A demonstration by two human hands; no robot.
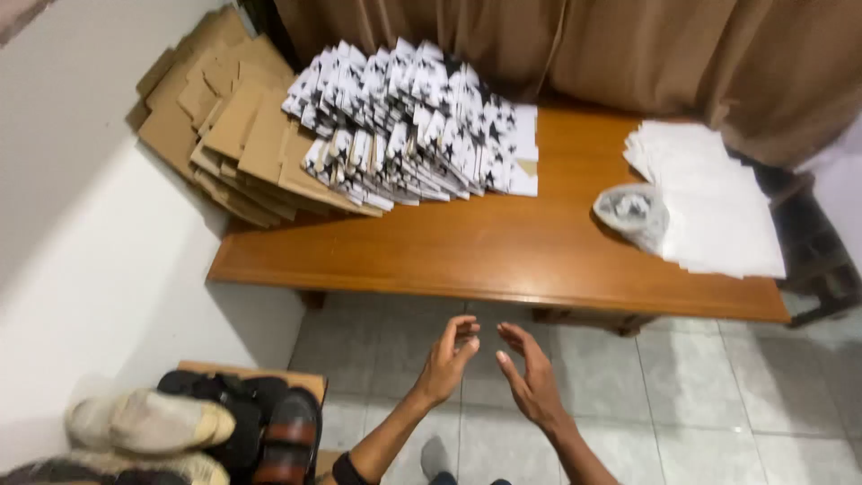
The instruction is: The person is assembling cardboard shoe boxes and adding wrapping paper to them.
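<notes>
A: From your head camera, what do you count?

B: Your two hands, both empty. Your left hand [446, 359] and right hand [530, 375] hover over the tiled floor [718, 395], palms facing each other, fingers loosely spread, close together but not touching. Neither grips anything.

A: And what lies nearest to them?

B: The wooden table [467, 251], just beyond your fingertips. On it you have one fanned heap of flat black-and-white star-printed pieces [422, 117], too many and too overlapped to count. Its long axis runs left to right along the table's back edge, and the pieces lean toward the curtain [628, 45].

A: Anything else?

B: One stack of brown cardboard sheets [233, 126] at the left end, against the wall. One stack of white sheets [718, 198] at the right, with one crumpled plastic bag [633, 214] touching its left side.

A: What is hard to make out?

B: The shoes [180, 427] at the lower left are cut off by the edge, so you cannot count them. Your forearms leave the frame at the bottom.
</notes>
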